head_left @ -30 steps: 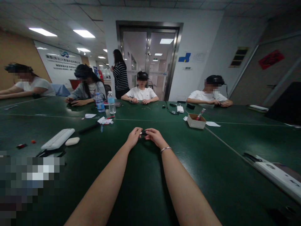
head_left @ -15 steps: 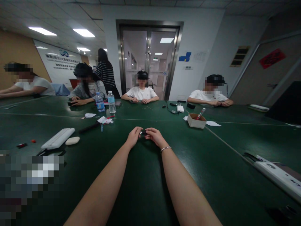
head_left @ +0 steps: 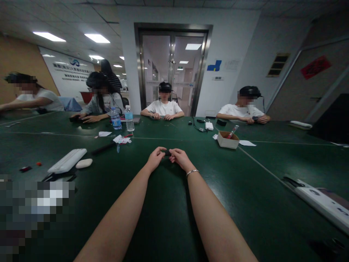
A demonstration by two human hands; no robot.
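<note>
Between my two hands, just above the green table [head_left: 169, 203], is a small black stick-shaped object [head_left: 167, 153]. Its exact kind is too small to make out. The fingertips of my left hand [head_left: 156, 158] are closed on its left end. My right hand [head_left: 180, 159], with a silver bangle at the wrist, pinches the right end between thumb and fingers. Both forearms reach forward over the tabletop. My fingers partly cover both ends of the object.
Left of my arms lie a white pouch [head_left: 67, 161], a white oval case [head_left: 84, 163] and a black stick [head_left: 103, 147]. Two water bottles [head_left: 129, 119] stand farther back. Ahead to the right is a small cardboard box [head_left: 228, 141]. Several people sit around the table.
The shiny metal part on the left of the black object no longer shows; only black is visible between my fingers. My hands have barely shifted. A standing person behind has moved left.
</note>
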